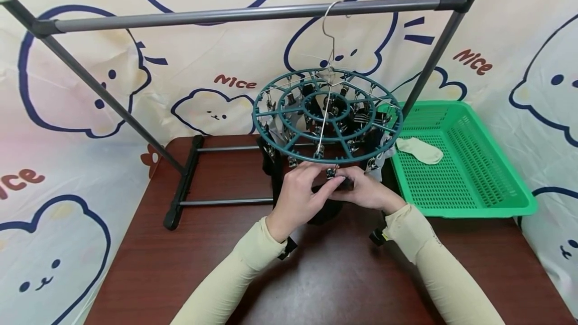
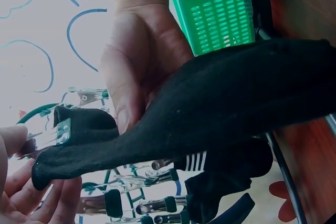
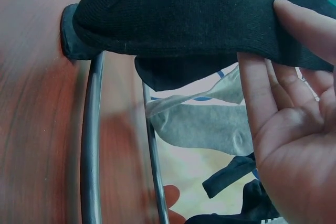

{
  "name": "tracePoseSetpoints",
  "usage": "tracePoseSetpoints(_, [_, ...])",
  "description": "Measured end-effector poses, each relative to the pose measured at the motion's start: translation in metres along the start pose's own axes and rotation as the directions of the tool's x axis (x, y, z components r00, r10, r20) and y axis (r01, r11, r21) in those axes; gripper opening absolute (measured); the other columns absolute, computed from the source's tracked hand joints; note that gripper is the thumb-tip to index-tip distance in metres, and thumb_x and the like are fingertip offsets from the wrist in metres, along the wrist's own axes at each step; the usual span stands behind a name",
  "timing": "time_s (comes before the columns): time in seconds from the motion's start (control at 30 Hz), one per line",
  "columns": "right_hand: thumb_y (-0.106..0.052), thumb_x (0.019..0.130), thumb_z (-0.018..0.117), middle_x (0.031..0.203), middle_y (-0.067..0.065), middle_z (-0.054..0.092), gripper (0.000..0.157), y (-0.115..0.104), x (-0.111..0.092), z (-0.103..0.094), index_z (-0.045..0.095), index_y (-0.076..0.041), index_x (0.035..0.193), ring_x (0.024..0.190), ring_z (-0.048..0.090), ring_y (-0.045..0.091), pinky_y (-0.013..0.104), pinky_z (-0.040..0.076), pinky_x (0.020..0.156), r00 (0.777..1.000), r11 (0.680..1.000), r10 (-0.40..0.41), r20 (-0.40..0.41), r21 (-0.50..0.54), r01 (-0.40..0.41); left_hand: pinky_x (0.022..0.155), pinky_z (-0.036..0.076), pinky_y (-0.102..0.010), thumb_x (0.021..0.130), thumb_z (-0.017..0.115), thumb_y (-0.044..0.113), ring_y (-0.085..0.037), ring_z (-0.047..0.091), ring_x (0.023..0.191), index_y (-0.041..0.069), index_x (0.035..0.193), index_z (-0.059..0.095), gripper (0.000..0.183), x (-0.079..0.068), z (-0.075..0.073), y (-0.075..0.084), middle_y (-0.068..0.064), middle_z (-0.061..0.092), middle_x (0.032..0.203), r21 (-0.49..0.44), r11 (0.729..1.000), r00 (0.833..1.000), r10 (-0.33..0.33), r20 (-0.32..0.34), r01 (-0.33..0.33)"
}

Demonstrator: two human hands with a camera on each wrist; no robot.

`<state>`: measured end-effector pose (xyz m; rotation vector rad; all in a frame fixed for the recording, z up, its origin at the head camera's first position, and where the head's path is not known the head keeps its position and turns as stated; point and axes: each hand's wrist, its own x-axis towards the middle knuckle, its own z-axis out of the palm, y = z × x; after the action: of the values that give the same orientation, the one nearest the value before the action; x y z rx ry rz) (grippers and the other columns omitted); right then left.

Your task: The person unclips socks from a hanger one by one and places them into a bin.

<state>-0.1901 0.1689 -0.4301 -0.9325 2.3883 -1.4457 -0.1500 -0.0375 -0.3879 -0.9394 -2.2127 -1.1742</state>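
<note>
Grip of the left hand is pinched on a metal clip; the right hand grips a black sock just below the round teal hanger. That hangs from a grey metal frame standing on the glossy reddish-brown table. At right, a green basket holds a white sock. Behind, pale sheeting with blue cartoon outlines and "Nice" lettering rises around the table.
</note>
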Motion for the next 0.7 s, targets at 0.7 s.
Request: tracePoseSetpoints(0.7, [-0.012,0.093,0.079,0.104,-0.002,0.071,0.013,0.0001,-0.0023,-0.0025,0.073,-0.015,0.104,0.094,0.063,0.014,0.028,0.053,0.084,0.999,0.999,0.032,0.027,0.009,-0.032,0.089,0.060,-0.031,0.092,0.080,0.018,-0.018,0.075,0.103,0.004,0.114,0.076,0.027,-0.0012,0.0004,-0.0013,-0.007,0.079,0.109,-0.025,1.000,1.000,0.008,-0.012,-0.009])
